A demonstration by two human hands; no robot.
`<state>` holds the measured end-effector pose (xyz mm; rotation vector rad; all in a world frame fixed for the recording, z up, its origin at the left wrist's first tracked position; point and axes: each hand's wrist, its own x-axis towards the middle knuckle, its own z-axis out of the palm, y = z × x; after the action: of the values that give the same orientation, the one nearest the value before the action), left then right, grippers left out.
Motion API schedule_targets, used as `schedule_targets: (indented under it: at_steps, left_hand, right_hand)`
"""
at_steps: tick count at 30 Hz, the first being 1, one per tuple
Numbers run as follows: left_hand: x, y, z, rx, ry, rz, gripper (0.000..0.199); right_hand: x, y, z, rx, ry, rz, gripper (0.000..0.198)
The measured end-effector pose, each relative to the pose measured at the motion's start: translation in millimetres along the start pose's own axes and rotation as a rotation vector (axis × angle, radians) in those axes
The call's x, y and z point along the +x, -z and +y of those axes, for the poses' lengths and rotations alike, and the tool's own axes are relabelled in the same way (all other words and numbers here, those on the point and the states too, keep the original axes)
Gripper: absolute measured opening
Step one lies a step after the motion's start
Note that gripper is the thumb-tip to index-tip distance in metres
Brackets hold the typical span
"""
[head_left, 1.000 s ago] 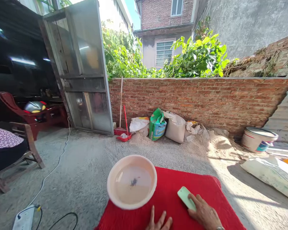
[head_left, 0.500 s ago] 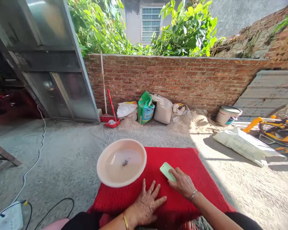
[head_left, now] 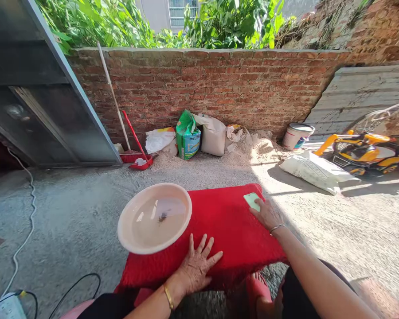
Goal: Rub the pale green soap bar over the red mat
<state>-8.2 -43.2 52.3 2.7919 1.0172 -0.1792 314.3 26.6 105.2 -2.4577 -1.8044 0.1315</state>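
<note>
My left hand [head_left: 197,267] lies flat on the red cloth [head_left: 219,212] that covers a low table, its fingers spread and nothing in it. At the table's far right corner, my right hand [head_left: 267,215] grips a pale green phone [head_left: 252,201] by its near end, against the cloth. The phone's far end shows a small dark camera spot. Left of both hands, a wide pale pink basin [head_left: 124,230] stands on the table. It holds water with a small dark clump [head_left: 162,217] in it.
Beyond the table, a red dustpan [head_left: 142,164], a green bag [head_left: 188,139] and a beige sack [head_left: 213,138] stand along the brick wall [head_left: 199,84]. To the right are a bucket [head_left: 297,136], a white sack [head_left: 314,171] and a yellow ride-on toy [head_left: 369,150]. A power strip [head_left: 7,306] lies at lower left.
My right hand has moved the phone across the cloth to the far right corner. My left hand stays flat on the cloth. The camera view has turned right and down.
</note>
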Motion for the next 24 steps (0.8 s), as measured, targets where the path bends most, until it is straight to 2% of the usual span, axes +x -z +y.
schedule_targets:
  at_steps: [6,8,10,12,17,19,21,24]
  left_hand:
    - [1,-8,-4,0.025,0.003,0.008,0.093]
    - [1,-10,-5,0.036,-0.006,0.024,0.092]
    - [1,-11,-5,0.047,-0.01,0.042,0.089]
    - [1,-9,-5,0.053,-0.005,0.048,0.087]
    - [1,-2,-1,0.036,0.011,0.013,0.087]
    - [1,-2,-1,0.031,0.019,0.004,0.087]
    - [2,-3,-1,0.031,0.019,0.007,0.086]
    - [2,-5,-3,0.033,0.003,0.015,0.085]
  right_hand:
    - [-24,-21,-94,0.075,0.468,0.088,0.036]
    - [-28,-29,-109,0.064,0.611,0.079,0.036]
    - [-26,-33,-108,0.035,0.66,0.052,0.036]
    - [-18,-32,-91,-0.014,0.555,0.043,0.034]
    - [14,-8,-16,-0.064,-0.052,0.046,0.037]
    - [24,1,3,0.05,-0.191,0.025,0.04]
    - [29,4,2,0.197,-0.204,0.013,0.042]
    - [27,-7,-31,0.322,-0.032,0.012,0.044]
